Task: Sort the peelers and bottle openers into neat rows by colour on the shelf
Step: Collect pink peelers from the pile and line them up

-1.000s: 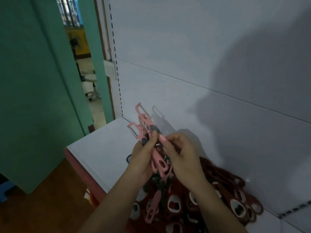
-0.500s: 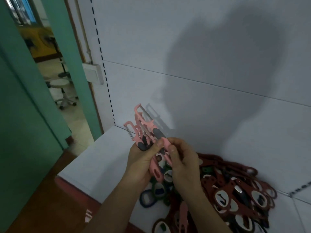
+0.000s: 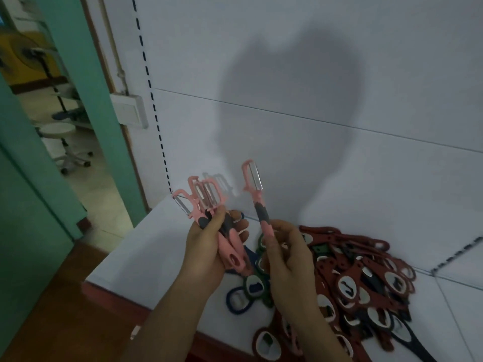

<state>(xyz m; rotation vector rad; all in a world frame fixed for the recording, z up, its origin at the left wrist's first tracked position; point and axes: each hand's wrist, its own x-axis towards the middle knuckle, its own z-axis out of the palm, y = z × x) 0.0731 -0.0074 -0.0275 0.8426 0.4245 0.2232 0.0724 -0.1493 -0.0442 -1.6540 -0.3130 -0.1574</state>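
My left hand (image 3: 206,246) grips a bunch of pink peelers (image 3: 206,202) with dark grips, blades up, above the white shelf (image 3: 146,246). My right hand (image 3: 287,252) pinches the handle end of one pink peeler (image 3: 254,190), held upright and apart from the bunch. Below and to the right lies a heap of red-brown bottle openers (image 3: 366,280). A green opener (image 3: 254,284) and a blue opener (image 3: 236,300) lie under my hands at the heap's left edge.
The white back panel (image 3: 313,100) rises behind the shelf. The shelf's red front edge (image 3: 109,292) runs lower left. A green door frame (image 3: 86,100) and an open doorway with a stool (image 3: 58,133) are at the left.
My right hand has pulled one pink peeler out of the bunch and moved it to the right. The view has swung left and down, showing more of the opener heap.
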